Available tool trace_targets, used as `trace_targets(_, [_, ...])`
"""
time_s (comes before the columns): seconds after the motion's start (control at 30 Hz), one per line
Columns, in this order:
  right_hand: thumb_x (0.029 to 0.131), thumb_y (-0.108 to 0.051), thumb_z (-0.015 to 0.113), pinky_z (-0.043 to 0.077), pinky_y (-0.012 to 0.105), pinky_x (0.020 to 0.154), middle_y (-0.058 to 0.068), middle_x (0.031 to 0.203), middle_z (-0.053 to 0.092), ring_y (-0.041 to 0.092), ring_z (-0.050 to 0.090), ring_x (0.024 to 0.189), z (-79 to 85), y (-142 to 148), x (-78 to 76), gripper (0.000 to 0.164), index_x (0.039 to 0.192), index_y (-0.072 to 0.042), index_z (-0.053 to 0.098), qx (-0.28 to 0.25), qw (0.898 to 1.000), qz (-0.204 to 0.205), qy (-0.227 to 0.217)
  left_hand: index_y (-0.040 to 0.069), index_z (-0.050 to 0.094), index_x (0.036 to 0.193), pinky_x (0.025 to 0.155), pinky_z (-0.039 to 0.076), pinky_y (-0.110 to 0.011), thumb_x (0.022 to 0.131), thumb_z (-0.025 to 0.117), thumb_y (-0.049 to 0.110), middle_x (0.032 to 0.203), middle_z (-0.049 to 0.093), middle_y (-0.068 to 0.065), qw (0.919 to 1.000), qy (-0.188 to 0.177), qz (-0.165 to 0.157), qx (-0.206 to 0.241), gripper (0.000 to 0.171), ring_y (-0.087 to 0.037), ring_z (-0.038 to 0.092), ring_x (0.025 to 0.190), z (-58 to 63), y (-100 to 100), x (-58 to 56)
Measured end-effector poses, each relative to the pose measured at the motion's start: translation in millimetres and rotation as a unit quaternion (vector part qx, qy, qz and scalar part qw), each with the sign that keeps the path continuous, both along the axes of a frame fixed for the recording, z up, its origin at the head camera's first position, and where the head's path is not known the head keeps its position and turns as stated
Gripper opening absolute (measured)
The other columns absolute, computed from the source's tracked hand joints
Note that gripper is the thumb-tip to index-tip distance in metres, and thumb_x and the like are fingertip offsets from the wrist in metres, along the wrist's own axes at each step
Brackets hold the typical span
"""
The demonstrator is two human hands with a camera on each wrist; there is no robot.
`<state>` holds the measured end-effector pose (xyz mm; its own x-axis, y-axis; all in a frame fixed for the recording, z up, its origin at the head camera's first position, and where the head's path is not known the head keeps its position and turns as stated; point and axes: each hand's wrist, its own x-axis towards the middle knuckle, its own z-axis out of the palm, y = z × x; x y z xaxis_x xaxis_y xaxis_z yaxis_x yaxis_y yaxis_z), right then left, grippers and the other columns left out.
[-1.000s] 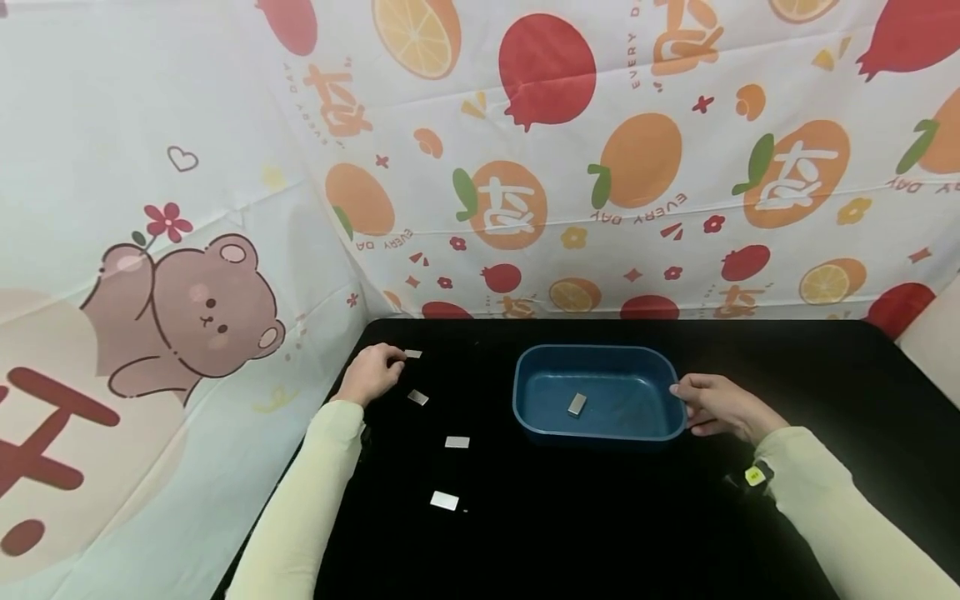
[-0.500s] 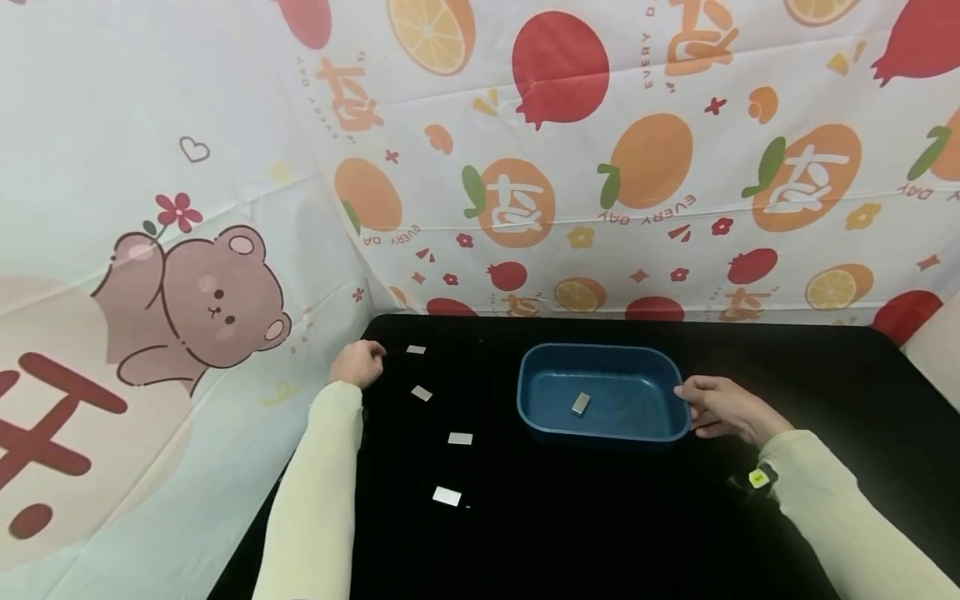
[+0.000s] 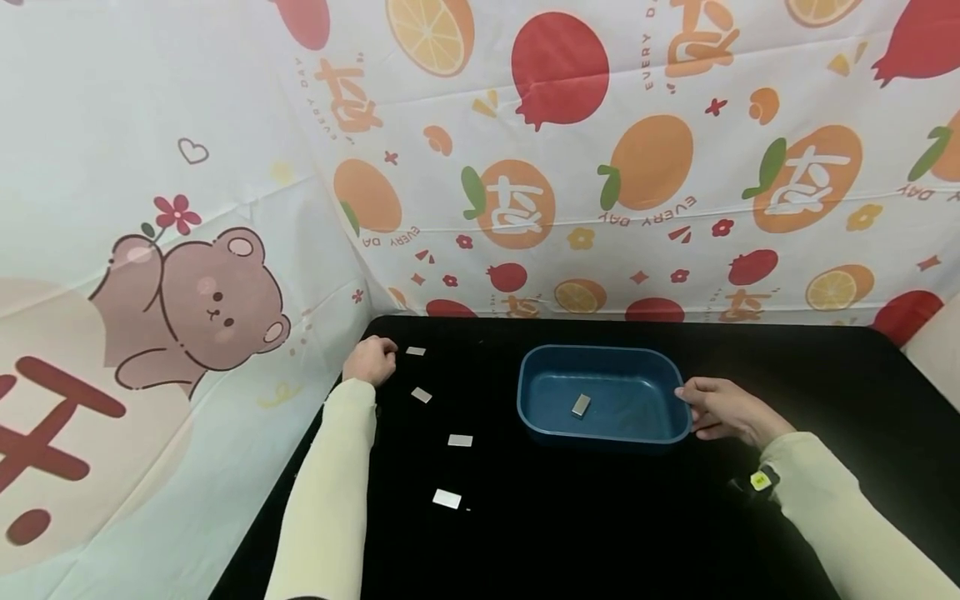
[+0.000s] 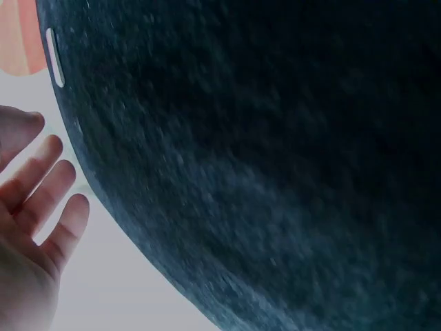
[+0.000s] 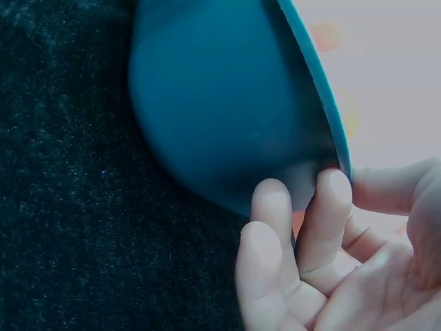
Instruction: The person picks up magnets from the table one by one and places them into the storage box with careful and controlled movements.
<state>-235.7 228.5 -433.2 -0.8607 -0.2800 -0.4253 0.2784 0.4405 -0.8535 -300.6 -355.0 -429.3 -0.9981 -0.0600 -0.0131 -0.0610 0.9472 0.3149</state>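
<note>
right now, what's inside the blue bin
In the head view, one small metallic block lies on the floor of the blue bin, slightly left of its middle. The block covers the spot beneath it, and the near rim hides the inner wall below it.

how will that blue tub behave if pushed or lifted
The blue tub looks fairly stiff, showing no obvious bend where the right hand pinches it. Wide and low, it should resist tipping. The silver block inside would probably slide on a tilt.
</note>
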Motion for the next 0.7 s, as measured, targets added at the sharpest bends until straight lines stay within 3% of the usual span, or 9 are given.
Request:
trace_targets(0.2, [0.104,-0.038,0.048,0.059,0.032,0.072,-0.001,0.078,0.058,0.017,0.067,0.077,-0.1,-0.9,-0.9,0.029,0.099,-0.011,0.058,0.002,1.0,-0.002,-0.009,0.004,0.067,0.124,0.099,0.048,-0.056,0.097,0.045,0.013,0.132,0.059,-0.021,1.0,0.007,-0.001,0.002,0.036,-0.039,0.057,0.12,-4.5,8.2,-6.6])
trace_targets(0.7, [0.104,-0.039,0.048,0.059,0.033,0.073,-0.001,0.078,0.057,0.017,0.067,0.077,-0.4,1.4,-0.6,0.032,0.1,-0.01,0.058,0.0,1.0,0.003,-0.008,0.005,0.063,0.129,0.094,0.051,-0.052,0.097,0.048,0.014,0.133,0.056,-0.021,0.9995,-0.024,0.0,-0.021,0.036,-0.034,0.057,0.113,-12.3,20.6,-21.4])
